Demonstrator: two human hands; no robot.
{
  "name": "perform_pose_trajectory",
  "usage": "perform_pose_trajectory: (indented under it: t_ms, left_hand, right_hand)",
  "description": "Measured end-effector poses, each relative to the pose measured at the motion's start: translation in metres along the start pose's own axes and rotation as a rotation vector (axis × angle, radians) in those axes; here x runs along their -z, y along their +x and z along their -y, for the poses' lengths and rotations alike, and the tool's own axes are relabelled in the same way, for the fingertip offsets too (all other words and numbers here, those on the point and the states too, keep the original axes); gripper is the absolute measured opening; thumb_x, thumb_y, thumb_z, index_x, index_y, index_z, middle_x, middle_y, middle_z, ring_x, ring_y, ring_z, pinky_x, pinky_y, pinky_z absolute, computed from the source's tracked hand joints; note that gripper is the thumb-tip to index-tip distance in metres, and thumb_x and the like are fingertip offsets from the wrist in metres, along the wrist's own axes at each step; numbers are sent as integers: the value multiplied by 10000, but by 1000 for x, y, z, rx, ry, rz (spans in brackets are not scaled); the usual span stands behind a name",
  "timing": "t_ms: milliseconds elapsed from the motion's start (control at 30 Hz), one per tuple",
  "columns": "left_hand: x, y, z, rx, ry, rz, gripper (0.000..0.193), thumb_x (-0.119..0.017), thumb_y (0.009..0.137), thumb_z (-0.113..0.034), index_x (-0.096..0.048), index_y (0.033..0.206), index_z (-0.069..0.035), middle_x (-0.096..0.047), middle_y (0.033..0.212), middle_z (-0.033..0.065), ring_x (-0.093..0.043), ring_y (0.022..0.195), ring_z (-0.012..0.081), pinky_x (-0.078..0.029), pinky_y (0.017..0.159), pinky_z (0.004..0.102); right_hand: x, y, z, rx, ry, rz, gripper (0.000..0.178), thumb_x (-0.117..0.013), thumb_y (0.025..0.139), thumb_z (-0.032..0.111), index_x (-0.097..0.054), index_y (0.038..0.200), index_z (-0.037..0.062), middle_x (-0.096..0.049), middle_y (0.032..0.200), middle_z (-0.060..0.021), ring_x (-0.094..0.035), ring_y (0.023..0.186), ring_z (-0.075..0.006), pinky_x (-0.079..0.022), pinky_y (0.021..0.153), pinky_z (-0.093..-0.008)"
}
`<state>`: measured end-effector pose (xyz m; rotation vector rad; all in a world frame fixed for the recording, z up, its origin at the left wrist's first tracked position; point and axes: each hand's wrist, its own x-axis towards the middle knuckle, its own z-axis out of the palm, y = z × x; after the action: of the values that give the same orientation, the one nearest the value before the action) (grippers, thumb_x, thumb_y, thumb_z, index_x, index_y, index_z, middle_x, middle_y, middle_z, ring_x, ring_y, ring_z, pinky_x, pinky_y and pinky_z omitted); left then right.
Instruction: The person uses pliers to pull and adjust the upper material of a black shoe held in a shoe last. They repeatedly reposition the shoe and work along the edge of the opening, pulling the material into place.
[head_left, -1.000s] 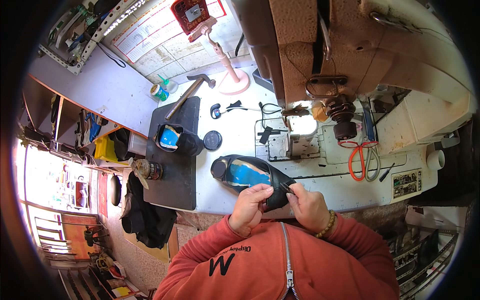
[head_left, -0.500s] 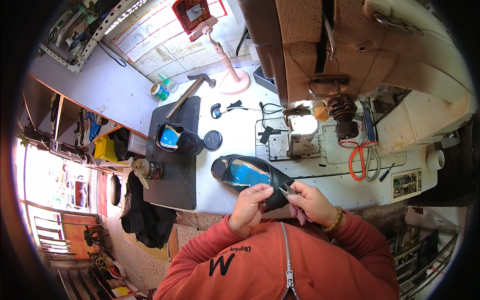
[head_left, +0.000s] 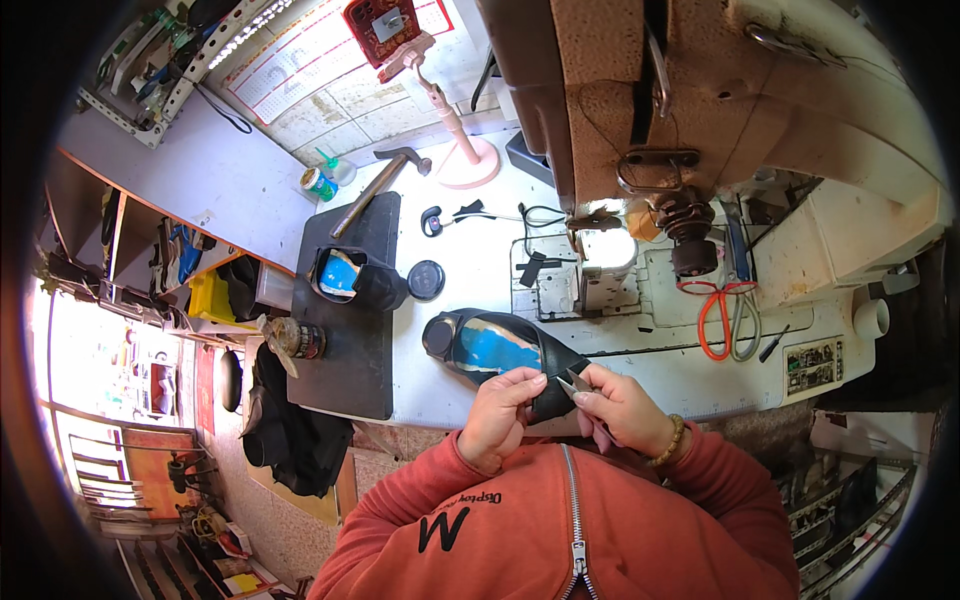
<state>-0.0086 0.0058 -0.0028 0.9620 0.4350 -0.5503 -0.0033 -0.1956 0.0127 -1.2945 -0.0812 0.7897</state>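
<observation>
In the head view, the only one we have, we see a black shoe (head_left: pixel 497 347) at the near edge of the white table (head_left: pixel 425 392), its blue inner area facing up and its right-hand end between the two hands. The left hand (head_left: pixel 495 415) pinches the black material at that end between thumb and forefinger; the right hand (head_left: pixel 625 405) is closed around a small pointed metal tool (head_left: pixel 568 386), whose tips sit close to the pinched edge. Whether those tips touch the material, we cannot tell. As for how far the work has come, we judge it to be partway: the blue area is already exposed, with a ragged tan border, while the black material around the grip looks loose and unfinished. We can make out no clear cut there, and the fingers hide part of it. On the dark mat (head_left: pixel 345 370) to the left, a second black shoe (head_left: pixel 380 288) shows a similar blue patch; no hand is on it, and it seems no further along than the first. A round black disc (head_left: pixel 426 281) lies just beside it, and a hammer (head_left: pixel 368 197) rests partly on the mat, unused at this moment.
</observation>
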Motion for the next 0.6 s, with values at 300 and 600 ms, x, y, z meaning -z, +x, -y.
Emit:
perform_pose_trajectory:
  t_ms: [300, 600]
  left_hand:
    - [2, 0, 1, -12, 13, 10, 135, -568, 891, -110, -586, 951, 10, -637, 870, 72, -608, 753, 146, -509, 718, 285]
    - [-4, -1, -1, -16, 2, 20, 139, -550, 903, -126, -591, 944, 1, -637, 852, 65, -600, 728, 137, -495, 692, 270]
  right_hand:
    - [8, 1, 6, -130, 150, 80, 89, -433, 951, 132, -458, 925, 51, -576, 641, -65, -474, 384, -82, -357, 372, -175]
    - [-12, 3, -20, 510, -723, -355, 85, -543, 859, 104, -500, 907, 49, -574, 628, -118, -555, 496, -281, -421, 444, -376]
